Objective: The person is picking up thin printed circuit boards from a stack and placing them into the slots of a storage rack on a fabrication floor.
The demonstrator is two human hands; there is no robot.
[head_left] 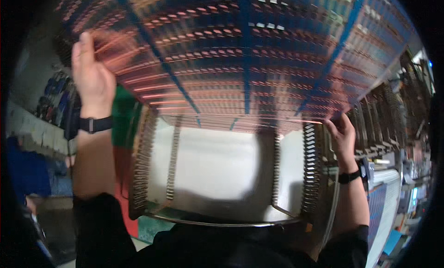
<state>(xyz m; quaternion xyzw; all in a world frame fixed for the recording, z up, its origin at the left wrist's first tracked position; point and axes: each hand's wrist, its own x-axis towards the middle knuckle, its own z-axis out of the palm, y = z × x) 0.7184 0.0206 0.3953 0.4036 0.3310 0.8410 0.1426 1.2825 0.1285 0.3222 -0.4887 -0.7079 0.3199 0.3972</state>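
A large glossy panel, copper-coloured with blue strips and rows of small slots, looks like a circuit board panel [247, 60]. It tilts up and away from me over a rack. At its left edge is my left hand [95, 76], fingers upright and the palm side against the panel; the far fingers blur with a reflection. My right hand [341, 131] pinches the near right corner between thumb and fingers. Below the panel stands the slotted rack [143, 166], with coil-like rows of teeth along its sides and a pale bottom.
More slotted racks [379, 115] stand close by on the right. Beyond my right forearm lies a stack of pale and blue sheets [384, 203]. A green and red surface [125, 124] shows beside the rack on the left. Farther left is a dark blue object [27, 171].
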